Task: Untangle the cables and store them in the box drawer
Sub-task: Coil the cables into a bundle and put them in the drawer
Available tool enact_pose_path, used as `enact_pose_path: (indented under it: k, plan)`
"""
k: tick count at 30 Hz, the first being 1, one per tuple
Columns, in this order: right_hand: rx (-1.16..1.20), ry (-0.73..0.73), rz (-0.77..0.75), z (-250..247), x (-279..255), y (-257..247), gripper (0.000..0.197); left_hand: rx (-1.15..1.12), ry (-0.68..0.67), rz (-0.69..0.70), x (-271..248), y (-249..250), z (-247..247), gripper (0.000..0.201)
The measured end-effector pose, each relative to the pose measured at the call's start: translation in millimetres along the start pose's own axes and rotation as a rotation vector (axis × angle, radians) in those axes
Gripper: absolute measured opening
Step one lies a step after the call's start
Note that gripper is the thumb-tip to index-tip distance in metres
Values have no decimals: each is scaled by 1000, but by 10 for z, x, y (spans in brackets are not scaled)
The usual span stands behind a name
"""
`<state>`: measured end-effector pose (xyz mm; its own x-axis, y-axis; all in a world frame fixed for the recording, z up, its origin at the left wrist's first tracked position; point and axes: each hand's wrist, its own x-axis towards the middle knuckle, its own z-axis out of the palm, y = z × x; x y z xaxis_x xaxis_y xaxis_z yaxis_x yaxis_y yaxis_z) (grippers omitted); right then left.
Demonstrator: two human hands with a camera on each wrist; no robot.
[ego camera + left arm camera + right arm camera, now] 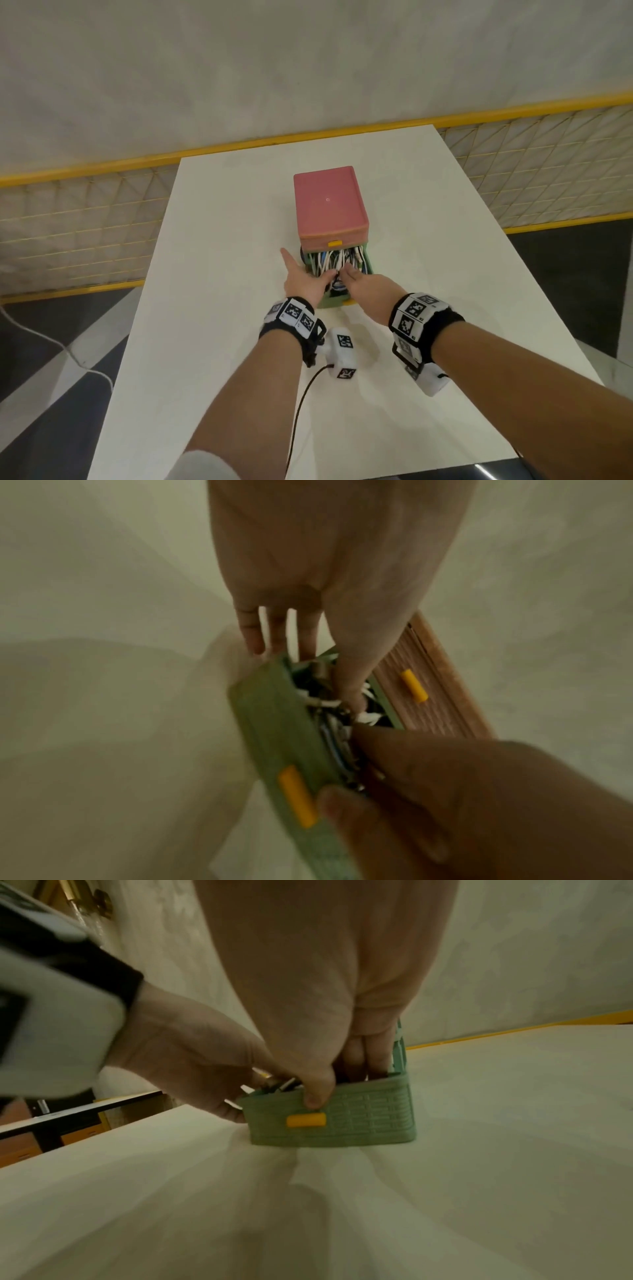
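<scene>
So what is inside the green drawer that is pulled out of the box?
The green drawer holds a heap of white and dark cables. The left hand and right hand reach into it and cover the front part; the drawer bottom cannot be seen.

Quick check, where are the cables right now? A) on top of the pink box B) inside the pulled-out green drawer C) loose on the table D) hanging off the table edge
B: the cables sit bundled inside the open green drawer, with the left hand and right hand reaching into it.
</scene>
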<state>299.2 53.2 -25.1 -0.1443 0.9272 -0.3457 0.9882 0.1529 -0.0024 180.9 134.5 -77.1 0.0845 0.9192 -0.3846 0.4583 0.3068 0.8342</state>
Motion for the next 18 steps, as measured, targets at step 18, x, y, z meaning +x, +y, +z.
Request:
enact_pose_path:
  k: [18]
  plan:
    - [277, 159, 83, 134, 192, 92, 46, -42, -46, -69, 30, -27, -118, 69]
